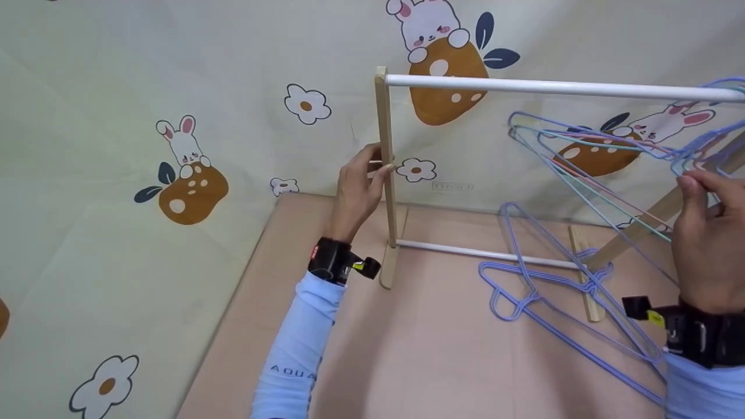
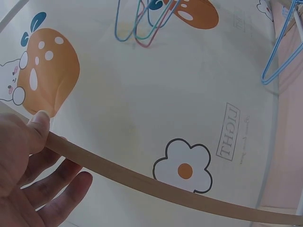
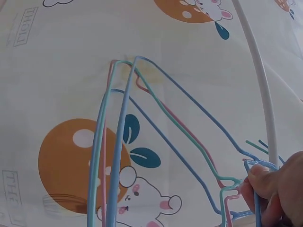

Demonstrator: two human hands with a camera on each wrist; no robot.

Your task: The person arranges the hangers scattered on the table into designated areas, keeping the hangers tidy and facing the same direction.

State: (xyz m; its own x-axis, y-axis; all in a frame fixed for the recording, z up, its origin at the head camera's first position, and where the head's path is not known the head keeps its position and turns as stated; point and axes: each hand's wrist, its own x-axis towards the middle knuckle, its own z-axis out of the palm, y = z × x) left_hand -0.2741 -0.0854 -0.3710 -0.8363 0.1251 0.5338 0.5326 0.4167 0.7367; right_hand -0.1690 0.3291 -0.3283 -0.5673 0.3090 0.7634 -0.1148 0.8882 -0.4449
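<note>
Wire hangers (image 3: 112, 203) in blue, green + pink bunch at R hand (image 1: 713, 250), near RH end of the white top rail (image 1: 553, 87); exact no. hard to count b/c wires overlap. Hooks partly hidden behind fingers; can't tell if any sits on the rail. Head view cuts off that end of the rail + part of R hand. Loose blue hangers (image 1: 528, 299) lie tangled on the tabletop (image 1: 436, 326), by the lower rail (image 1: 465, 251); count unclear too.

L hand (image 1: 358, 189) is raised, wrist up, at the LH wooden upright (image 1: 384, 122), approx mid-height: thumb one side, fingers other, light pinch, little gap beyond the wood's thickness. R hand is curled w/ thumb + index closed on hanger wires at the necks; its other fingers hard to make out.

L wrist view shows what head view hides: fingers behind the upright, outer ones loosely bent + spread off the wood. It also gets mirrored "LIGHT" lettering on the printed backdrop (image 1: 250, 58). R wrist view shows one set of hanger shoulders fanned out, bottoms cut off by frame edge.
</note>
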